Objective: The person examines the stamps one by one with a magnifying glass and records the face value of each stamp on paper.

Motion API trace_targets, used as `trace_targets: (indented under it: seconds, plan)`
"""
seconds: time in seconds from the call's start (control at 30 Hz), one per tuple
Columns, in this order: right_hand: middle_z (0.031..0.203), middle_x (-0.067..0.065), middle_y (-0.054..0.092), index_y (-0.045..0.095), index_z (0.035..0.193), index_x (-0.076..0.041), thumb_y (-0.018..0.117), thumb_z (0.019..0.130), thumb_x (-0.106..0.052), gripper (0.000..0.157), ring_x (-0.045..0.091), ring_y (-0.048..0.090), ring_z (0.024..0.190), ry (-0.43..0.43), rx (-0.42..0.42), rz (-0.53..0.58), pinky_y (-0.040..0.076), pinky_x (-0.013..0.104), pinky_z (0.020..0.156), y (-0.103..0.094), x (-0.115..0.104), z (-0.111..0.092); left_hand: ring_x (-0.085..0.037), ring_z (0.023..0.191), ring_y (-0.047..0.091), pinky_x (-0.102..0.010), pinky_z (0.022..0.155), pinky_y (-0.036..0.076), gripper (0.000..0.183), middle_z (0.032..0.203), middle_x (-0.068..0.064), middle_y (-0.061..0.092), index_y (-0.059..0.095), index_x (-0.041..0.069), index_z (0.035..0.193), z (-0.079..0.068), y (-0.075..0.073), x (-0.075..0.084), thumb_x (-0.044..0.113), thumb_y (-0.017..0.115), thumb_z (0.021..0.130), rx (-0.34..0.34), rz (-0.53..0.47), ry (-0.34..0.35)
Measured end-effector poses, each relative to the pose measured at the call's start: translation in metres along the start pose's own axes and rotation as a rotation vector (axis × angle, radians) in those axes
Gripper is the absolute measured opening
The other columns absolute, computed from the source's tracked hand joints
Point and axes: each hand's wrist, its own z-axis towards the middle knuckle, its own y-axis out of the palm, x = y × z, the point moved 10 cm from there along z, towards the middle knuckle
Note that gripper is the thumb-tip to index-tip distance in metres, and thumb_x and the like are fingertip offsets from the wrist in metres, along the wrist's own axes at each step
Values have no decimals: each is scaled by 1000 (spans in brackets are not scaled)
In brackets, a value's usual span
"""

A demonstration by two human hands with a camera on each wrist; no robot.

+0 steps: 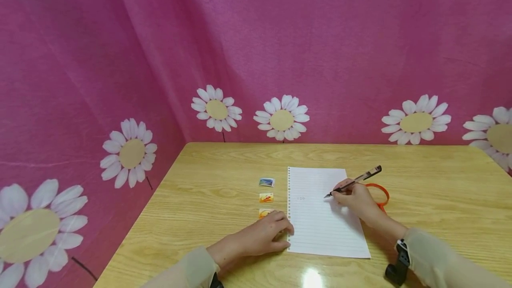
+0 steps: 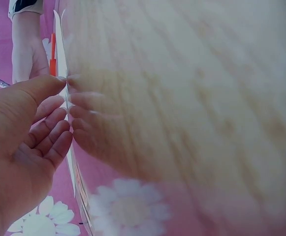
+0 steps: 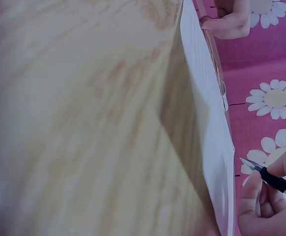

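Nearest the cam: pale sleeves, w/ a black strap device at the R wrist. Behind all hung a pink curtain w/ big daisies. In front of it stood the wood-grain bench, glossy enough to mirror fingers in the L wrist view.

The lined sheet, punched down its L edge, lay on the bench btwn the hands. In the R wrist view one edge stood up off the wood w/ shadow under it, so it might've buckled or creased if an arm pressed there.

L hand: fingers loosely spread, tips at the sheet's punched edge. Light hold, so the paper could've skidded or turned if the pen dragged hard.

R hand: pinched the pen near its tip. Just beyond it, an orange-handled tool, partly hidden; prob. a knock risk if that hand swung outward.

Pen slanted over the sheet, nib at or just above it; contact unclear. A slip could've left a stray line.

Three small picture cards ran in a column L of the sheet, lowest partly behind the L hand; a sideways slide of that hand might've shoved it. Smallest: faint marks on the sheet, maybe digits.
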Motion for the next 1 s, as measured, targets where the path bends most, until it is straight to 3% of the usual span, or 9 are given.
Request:
trace_targets:
  seconds: [0.23, 0.53, 1.0]
  plan:
    - [76, -4, 62, 58, 100, 9, 66, 88, -3, 19, 2, 55, 63, 20, -16, 30, 49, 21, 59, 8, 1, 2, -1, 97, 43, -12, 85, 42, 22, 114, 6, 56, 63, 17, 116, 0, 1, -1, 28, 62, 97, -2, -6, -6]
    - [71, -1, 62, 58, 99, 7, 65, 89, -4, 17, 5, 57, 60, -20, -17, -7, 45, 21, 56, 16, -2, 5, -2, 98, 44, -12, 86, 42, 22, 113, 6, 56, 63, 17, 115, 0, 0, -1, 27, 63, 96, 4, 0, 1]
    - [72, 1, 61, 57, 101, 4, 63, 92, -8, 17, 8, 58, 61, 21, 1, -25, 43, 23, 55, 21, 7, 5, -2, 97, 43, -12, 83, 41, 23, 112, 7, 55, 63, 18, 116, 1, 2, -3, 29, 63, 96, -8, 1, -9]
